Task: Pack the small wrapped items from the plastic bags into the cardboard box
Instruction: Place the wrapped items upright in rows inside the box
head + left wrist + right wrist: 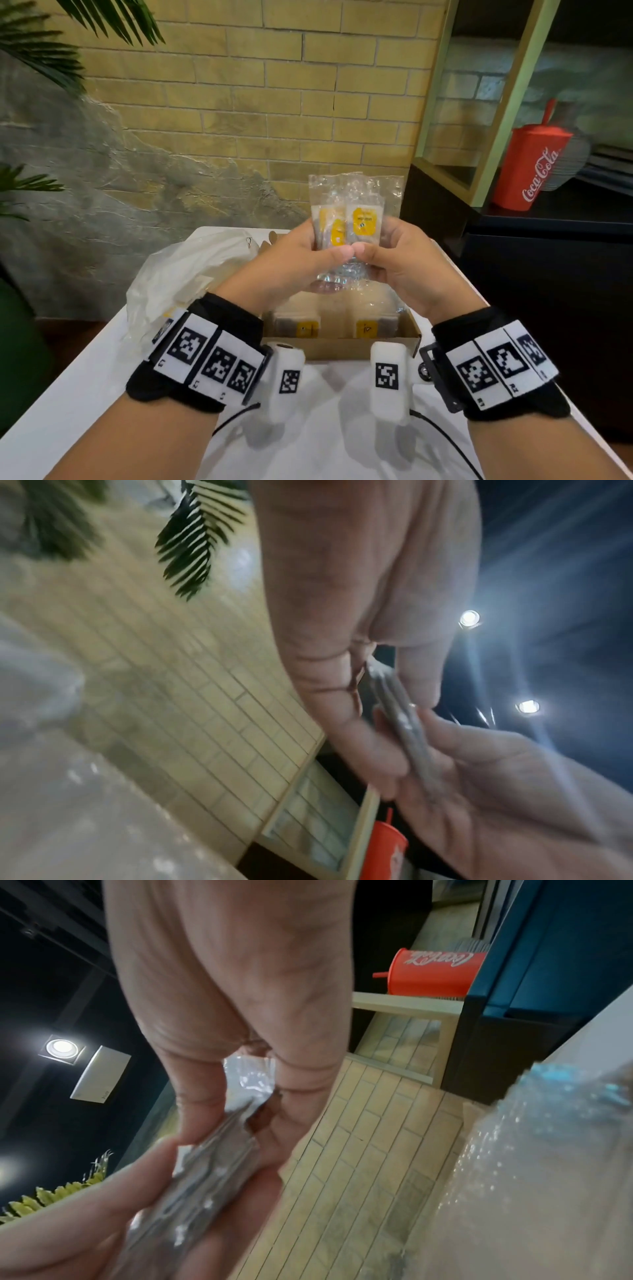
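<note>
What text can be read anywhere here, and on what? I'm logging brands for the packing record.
"Coca-Cola": white script on the red plastic cup with lid and straw, on the dark shelf; also seen upside down in the right wrist view.
"L2", "L3": small codes under the square markers on the black left wristband.
"R1", "R2": the same on the black right wristband.
Yellow labels on the clear wrapped packets held by both hands: print too small to read.

We seem to be in a café or small eatery: a yellow brick wall (274, 85) with a rough grey plastered patch, palm fronds (37, 48), recessed ceiling spotlights (469, 618), and a red Coca-Cola tumbler (529, 164) with a straw standing on a dark shelf (548, 219) beside stacked plates (568, 161).
</note>
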`<action>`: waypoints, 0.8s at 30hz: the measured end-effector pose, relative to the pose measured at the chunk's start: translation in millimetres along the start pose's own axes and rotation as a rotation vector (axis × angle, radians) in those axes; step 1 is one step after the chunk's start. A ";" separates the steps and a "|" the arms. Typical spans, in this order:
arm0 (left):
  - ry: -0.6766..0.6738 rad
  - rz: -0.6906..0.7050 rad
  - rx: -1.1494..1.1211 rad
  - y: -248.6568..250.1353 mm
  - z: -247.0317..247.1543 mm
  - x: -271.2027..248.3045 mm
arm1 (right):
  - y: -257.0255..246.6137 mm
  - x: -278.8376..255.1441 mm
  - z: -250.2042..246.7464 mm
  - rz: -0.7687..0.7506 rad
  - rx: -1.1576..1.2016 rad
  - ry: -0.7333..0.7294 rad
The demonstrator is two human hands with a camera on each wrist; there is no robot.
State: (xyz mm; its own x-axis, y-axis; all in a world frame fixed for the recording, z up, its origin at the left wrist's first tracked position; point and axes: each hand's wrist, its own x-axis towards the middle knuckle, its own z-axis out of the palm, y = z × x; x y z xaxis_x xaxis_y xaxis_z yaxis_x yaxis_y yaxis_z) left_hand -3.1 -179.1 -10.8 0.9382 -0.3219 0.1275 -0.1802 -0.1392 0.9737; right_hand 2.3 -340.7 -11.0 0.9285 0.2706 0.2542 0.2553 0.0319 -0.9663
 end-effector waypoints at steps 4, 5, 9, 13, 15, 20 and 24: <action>0.062 0.049 -0.076 -0.8 4.1 2.8 | -1.5 0.4 -2.9 -0.002 -0.071 0.033; 0.082 0.056 -0.074 -0.5 2.3 2.9 | -1.3 0.7 -6.0 -0.010 -0.112 0.057; 0.181 0.075 -0.036 1.3 -7.4 4.3 | -1.4 0.8 -18.3 -0.011 -0.191 0.130; 0.365 0.110 -0.051 3.4 -22.2 6.1 | -5.2 -2.3 -26.2 0.052 -0.433 0.020; 0.408 0.112 -0.076 3.9 -26.4 6.8 | -3.8 -2.8 -27.7 0.117 -0.646 -0.058; 0.346 0.110 -0.037 2.4 -23.7 6.2 | 5.8 -3.9 -25.9 0.307 -1.078 -0.274; 0.314 0.105 -0.011 1.6 -20.1 6.4 | 12.0 -4.9 -20.0 0.375 -1.186 -0.301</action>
State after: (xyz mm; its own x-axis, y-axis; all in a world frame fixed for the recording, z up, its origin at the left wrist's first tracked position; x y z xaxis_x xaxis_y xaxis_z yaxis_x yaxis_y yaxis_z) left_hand 8.6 -162.6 -4.6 0.9604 -0.0291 0.2772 -0.2787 -0.1104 0.9540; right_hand 6.2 -360.8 -23.1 0.9377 0.2883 -0.1939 0.2201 -0.9247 -0.3105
